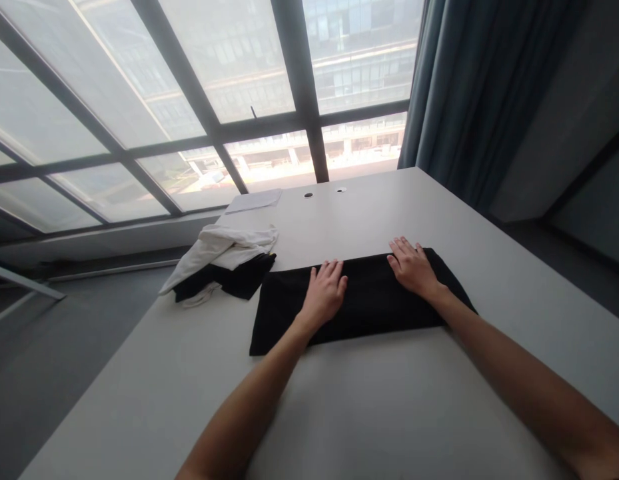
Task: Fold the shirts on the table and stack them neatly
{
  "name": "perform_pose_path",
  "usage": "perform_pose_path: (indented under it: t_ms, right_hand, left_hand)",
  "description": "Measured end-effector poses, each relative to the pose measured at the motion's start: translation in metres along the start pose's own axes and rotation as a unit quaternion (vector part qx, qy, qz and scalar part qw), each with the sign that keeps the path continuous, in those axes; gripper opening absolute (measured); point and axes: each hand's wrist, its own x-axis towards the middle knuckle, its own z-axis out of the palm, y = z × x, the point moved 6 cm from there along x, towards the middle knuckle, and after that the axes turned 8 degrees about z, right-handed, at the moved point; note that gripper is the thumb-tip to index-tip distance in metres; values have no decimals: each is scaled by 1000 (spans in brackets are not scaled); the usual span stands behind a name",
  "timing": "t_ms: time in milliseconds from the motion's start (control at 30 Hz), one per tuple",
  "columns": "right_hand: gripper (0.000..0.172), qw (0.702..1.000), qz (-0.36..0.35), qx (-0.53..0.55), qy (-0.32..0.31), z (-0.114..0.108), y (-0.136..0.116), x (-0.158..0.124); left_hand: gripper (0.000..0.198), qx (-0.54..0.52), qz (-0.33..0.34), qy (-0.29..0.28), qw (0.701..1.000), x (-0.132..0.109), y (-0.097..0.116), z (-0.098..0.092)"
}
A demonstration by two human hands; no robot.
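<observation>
A black cloth (pixel 369 300), folded into a wide, flat strip, lies across the white table (pixel 369 400). My left hand (pixel 325 290) rests on the cloth left of its middle, palm down with its fingers near the far edge. Nearer the right end, my right hand (pixel 412 267) lies flat on the cloth, its fingers spread and reaching just past the far edge. Neither hand is closed around anything. The undersides of both palms are hidden.
At the table's left edge lies a loose pile of white cloth (pixel 224 247) and black cloth (pixel 246 277). Behind it is a flat pale sheet (pixel 254 201). Two round cable holes (pixel 308 195) sit near the far edge. Windows and a dark curtain (pixel 469 93) stand beyond.
</observation>
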Motion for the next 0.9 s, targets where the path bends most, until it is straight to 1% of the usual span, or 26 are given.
perform_pose_path:
  t_ms: [67, 100, 133, 200, 267, 333, 400, 500, 600, 667, 733, 833, 867, 900]
  right_hand:
    - [56, 999, -45, 22, 6, -7, -35, -18]
    - [56, 998, -60, 25, 3, -7, -50, -27]
    - [57, 997, -74, 24, -7, -4, -62, -37]
    - [59, 994, -95, 19, -42, 7, -79, -54]
    - [59, 993, -91, 16, -76, 18, -82, -63]
    - [59, 993, -69, 18, -93, 23, -77, -64]
    - [58, 994, -56, 24, -88, 23, -73, -62]
    - [57, 995, -60, 28, -79, 21, -74, -61]
    - [56, 993, -57, 25, -105, 25, -76, -62]
    - [56, 992, -51, 29, -110, 24, -72, -57]
    - [57, 996, -28, 32, -83, 19, -58, -45]
    - [61, 998, 48, 10, -27, 10, -16, -23]
    - [63, 997, 79, -1, -23, 10, 0, -17]
    - [64, 994, 104, -10, -32, 12, 14, -13]
  left_hand:
    - [55, -9, 43, -10, 999, -7, 39, 12]
    - [55, -9, 53, -18, 998, -11, 51, 19]
    - [55, -5, 58, -26, 998, -15, 60, 26]
    - [56, 3, 65, -35, 997, -21, 67, 37]
    - [57, 11, 69, -35, 997, -24, 66, 42]
    - [57, 15, 70, -33, 997, -24, 63, 43]
    - [57, 15, 68, -32, 997, -24, 62, 42]
    - [56, 16, 68, -29, 997, -23, 62, 41]
    - [57, 19, 72, -29, 997, -23, 64, 41]
    - [57, 20, 75, -31, 997, -23, 64, 41]
    - [57, 21, 73, -30, 997, -23, 63, 41]
    - [57, 21, 71, -28, 997, -22, 62, 42]
    - [57, 20, 70, -27, 997, -22, 62, 42]
    - [57, 18, 70, -26, 997, -22, 62, 43]
